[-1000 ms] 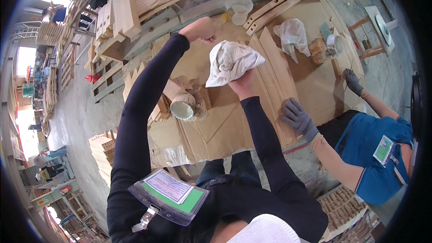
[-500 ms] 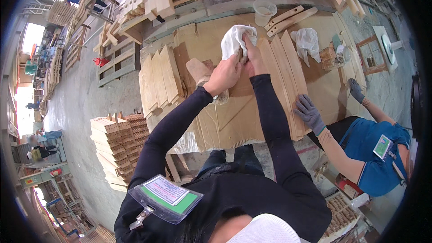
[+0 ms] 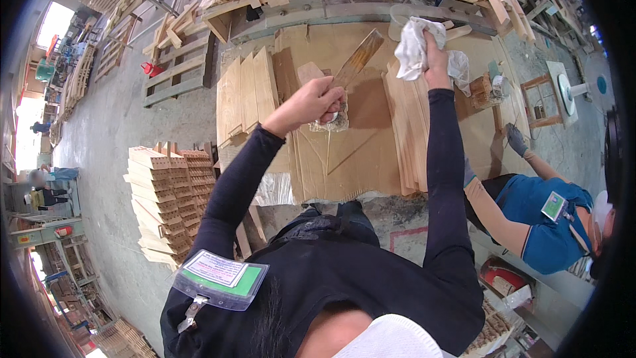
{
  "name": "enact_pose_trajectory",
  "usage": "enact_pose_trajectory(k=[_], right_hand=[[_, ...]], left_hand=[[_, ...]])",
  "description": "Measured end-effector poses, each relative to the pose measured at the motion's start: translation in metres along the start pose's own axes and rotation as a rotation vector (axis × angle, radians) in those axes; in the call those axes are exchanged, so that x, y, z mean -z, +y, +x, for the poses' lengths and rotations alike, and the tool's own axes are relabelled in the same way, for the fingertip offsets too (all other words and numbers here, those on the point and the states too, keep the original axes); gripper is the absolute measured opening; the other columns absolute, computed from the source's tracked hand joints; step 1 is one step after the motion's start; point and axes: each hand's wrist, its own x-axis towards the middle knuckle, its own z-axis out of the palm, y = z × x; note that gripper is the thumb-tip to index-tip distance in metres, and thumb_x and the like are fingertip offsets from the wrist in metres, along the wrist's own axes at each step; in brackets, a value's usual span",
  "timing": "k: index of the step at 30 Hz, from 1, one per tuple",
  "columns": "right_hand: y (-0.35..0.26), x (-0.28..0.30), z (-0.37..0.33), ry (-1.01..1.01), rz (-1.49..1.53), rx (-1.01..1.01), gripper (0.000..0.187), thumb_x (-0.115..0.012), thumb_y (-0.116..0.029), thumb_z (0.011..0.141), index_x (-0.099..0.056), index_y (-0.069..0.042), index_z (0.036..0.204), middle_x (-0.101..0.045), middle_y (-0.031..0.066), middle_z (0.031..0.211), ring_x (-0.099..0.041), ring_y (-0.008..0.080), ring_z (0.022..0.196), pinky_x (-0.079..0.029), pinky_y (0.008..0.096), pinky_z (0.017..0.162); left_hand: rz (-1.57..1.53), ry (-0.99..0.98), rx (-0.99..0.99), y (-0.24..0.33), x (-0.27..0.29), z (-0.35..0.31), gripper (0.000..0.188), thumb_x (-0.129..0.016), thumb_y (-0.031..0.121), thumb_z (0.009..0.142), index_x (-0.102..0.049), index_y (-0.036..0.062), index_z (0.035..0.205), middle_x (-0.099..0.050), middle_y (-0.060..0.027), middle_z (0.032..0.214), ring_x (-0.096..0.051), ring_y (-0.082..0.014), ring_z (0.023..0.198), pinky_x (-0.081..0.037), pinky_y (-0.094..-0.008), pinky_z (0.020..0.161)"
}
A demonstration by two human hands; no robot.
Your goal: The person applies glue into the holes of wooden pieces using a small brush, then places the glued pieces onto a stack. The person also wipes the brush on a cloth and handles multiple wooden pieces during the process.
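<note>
On the cardboard-covered counter, near centre, the left hand has its fingers clenched around the lower end of a dark wooden strip slanting toward one o'clock, that end hidden in the fist. At one o'clock the right hand grips a crumpled white cloth; its fingers are mostly covered by folds.

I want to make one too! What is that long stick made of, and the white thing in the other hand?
The long strip in the left hand looks like wood, brown and a bit glossy, perhaps stained or oiled. The white thing in the right hand looks like soft cloth: it crumples and hangs in folds.
</note>
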Motion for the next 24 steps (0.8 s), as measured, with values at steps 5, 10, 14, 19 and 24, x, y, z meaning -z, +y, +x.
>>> enact_pose_trajectory(k=[5, 10, 14, 19, 24], right_hand=[[0.003, -0.048, -0.091, -0.403, -0.184, 0.303, 0.041, -0.072, -0.031, 0.077, -0.065, 0.001, 0.103, -0.067, 0.0081, 0.094, -0.063, 0.0142, 0.082, -0.049, 0.0291, 0.071], [-0.028, -0.052, -0.139, -0.316, -0.171, 0.227, 0.024, -0.062, -0.020, 0.084, -0.067, 0.001, 0.092, -0.067, 0.0032, 0.081, -0.061, 0.0119, 0.071, -0.047, 0.0271, 0.064], [-0.029, -0.048, -0.162, -0.227, 0.161, -0.134, 0.023, -0.058, -0.021, 0.087, -0.065, -0.004, 0.099, -0.065, 0.0042, 0.089, -0.062, 0.0128, 0.080, -0.047, 0.0269, 0.068], [0.000, -0.032, -0.145, -0.384, 0.494, -0.321, 0.030, -0.043, -0.028, 0.094, -0.059, -0.006, 0.108, -0.065, 0.0065, 0.097, -0.064, 0.0202, 0.087, -0.052, 0.0342, 0.079], [-0.002, -0.024, -0.143, -0.366, 0.621, -0.273, 0.034, -0.041, -0.029, 0.095, -0.057, -0.005, 0.112, -0.064, 0.0098, 0.105, -0.063, 0.0234, 0.095, -0.051, 0.0386, 0.086]], left_hand=[[0.424, -0.066, 0.083, 0.038, 0.001, -0.020, 0.025, -0.049, 0.024, 0.096, -0.057, 0.0015, 0.087, -0.047, -0.0009, 0.059, -0.044, -0.0101, 0.045, -0.036, -0.0255, 0.041], [0.853, 0.032, -0.350, 0.024, 0.006, -0.033, 0.026, -0.054, 0.023, 0.091, -0.057, -0.0009, 0.081, -0.059, -0.0204, 0.069, -0.057, -0.0392, 0.062, -0.047, -0.0439, 0.057], [0.970, 0.072, -0.427, 0.020, 0.004, -0.051, 0.026, -0.055, 0.025, 0.091, -0.055, 0.0007, 0.082, -0.058, -0.0215, 0.066, -0.057, -0.0417, 0.064, -0.046, -0.0476, 0.058], [0.997, 0.107, -0.486, 0.000, 0.001, -0.056, 0.024, -0.054, 0.025, 0.091, -0.051, 0.0026, 0.085, -0.056, -0.0203, 0.063, -0.056, -0.0412, 0.062, -0.044, -0.0477, 0.055], [0.997, 0.202, -0.519, -0.018, -0.013, -0.051, 0.023, -0.052, 0.024, 0.092, -0.050, 0.0027, 0.087, -0.056, -0.0193, 0.064, -0.056, -0.0400, 0.062, -0.044, -0.0470, 0.055]])
